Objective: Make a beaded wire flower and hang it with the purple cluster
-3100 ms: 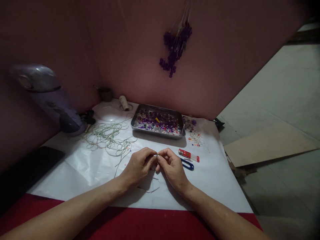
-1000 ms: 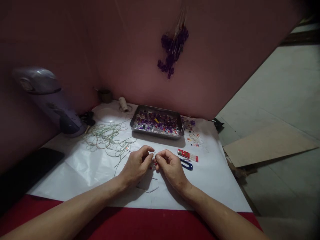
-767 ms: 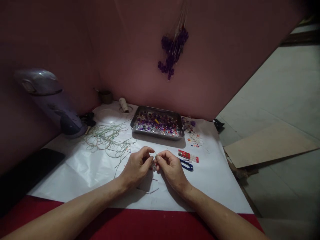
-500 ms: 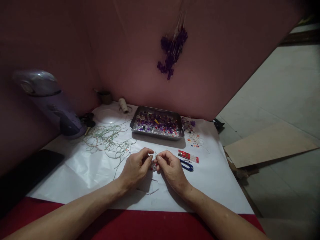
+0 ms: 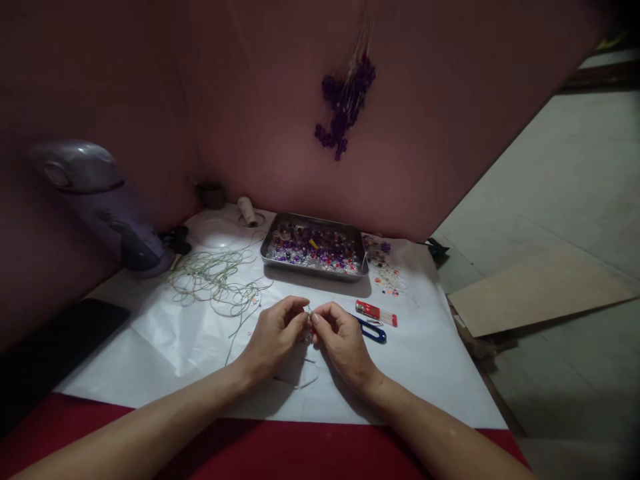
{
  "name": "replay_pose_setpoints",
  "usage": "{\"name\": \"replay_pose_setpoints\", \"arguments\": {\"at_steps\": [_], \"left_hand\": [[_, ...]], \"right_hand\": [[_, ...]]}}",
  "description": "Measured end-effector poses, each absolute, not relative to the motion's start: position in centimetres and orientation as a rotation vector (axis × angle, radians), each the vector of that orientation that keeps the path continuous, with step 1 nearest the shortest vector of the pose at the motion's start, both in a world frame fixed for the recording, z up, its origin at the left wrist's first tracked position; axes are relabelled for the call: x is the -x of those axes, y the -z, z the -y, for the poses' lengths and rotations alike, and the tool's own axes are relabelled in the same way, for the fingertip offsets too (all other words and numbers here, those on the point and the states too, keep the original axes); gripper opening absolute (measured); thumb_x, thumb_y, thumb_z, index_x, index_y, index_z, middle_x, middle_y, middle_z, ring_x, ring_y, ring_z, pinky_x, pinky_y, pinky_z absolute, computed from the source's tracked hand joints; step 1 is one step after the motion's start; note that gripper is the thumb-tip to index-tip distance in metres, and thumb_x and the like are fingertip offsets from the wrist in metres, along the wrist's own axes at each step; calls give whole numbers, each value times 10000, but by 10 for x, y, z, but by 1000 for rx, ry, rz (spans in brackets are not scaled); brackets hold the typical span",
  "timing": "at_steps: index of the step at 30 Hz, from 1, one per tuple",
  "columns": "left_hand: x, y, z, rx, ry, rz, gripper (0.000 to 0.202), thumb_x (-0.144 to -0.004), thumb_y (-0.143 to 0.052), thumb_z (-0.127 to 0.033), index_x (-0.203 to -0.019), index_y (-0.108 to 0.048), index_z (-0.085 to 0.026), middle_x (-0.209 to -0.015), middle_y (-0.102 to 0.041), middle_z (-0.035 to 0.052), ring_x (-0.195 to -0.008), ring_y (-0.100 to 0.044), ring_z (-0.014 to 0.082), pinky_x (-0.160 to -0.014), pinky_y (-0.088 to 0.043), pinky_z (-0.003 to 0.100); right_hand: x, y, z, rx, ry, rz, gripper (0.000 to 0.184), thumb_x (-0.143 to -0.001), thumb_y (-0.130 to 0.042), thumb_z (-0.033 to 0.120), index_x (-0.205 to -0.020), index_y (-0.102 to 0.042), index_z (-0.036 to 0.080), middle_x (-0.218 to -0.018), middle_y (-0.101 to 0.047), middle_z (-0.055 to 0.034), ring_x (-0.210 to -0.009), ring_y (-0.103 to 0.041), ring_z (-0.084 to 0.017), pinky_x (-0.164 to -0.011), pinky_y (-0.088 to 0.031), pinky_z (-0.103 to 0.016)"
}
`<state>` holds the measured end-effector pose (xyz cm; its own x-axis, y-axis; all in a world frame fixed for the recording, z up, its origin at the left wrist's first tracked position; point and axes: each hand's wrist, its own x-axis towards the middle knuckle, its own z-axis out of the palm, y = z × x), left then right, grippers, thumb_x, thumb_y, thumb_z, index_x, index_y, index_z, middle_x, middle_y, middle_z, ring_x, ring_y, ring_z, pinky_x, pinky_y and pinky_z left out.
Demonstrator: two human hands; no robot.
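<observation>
My left hand and my right hand meet fingertip to fingertip over the white sheet, both pinched on a small beaded piece with red and clear beads on thin cord. The cord trails left toward a loose tangle of pale cord. A metal tray full of purple, clear and red beads stands just beyond my hands.
A red lighter and blue thread snips lie right of my right hand. Loose beads are scattered by the tray. A purple lamp stands left, a cord spool behind. Purple bead strands hang on the wall.
Both hands stay pinched together on the beaded piece, with only slight finger shifts. Nothing else on the sheet has moved.
</observation>
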<state>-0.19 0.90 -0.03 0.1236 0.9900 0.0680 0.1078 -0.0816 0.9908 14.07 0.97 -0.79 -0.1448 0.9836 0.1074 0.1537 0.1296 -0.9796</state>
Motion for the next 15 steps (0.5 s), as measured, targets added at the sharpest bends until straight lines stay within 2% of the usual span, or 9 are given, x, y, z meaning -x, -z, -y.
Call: {"name": "replay_pose_setpoints", "arguments": {"at_steps": [4, 8, 15], "left_hand": [[3, -3, -10, -1372, -1091, -1090, 202, -831, -564, -266, -993, -587, -147, -789, -626, 30, -646, -555, 135, -608, -461, 279], [3, -1, -10, -1448, -1087, -1051, 87, -854, -533, -238, -856, -576, -163, -703, -585, -2, -627, -535, 125, -598, -437, 263], [3, -3, -9, -1504, -1087, -1108, 131, -872, -511, -254, -772, -541, -175, -645, -567, -15, -598, -526, 122, -577, -414, 253]], "right_hand": [[-141, 6, -9, 1173, -1131, 1513, 140, -851, -520, 269, -757, -561, 174, -610, -549, 18, -560, -522, -133, -555, -425, -258], [-141, 6, -9, 1178, -1149, 1522, 138, -850, -524, 271, -760, -560, 173, -616, -550, 18, -558, -516, -130, -548, -422, -254], [-142, 7, -10, 1184, -1141, 1518, 154, -851, -536, 281, -740, -560, 177, -600, -547, 21, -548, -498, -127, -537, -406, -250]]}}
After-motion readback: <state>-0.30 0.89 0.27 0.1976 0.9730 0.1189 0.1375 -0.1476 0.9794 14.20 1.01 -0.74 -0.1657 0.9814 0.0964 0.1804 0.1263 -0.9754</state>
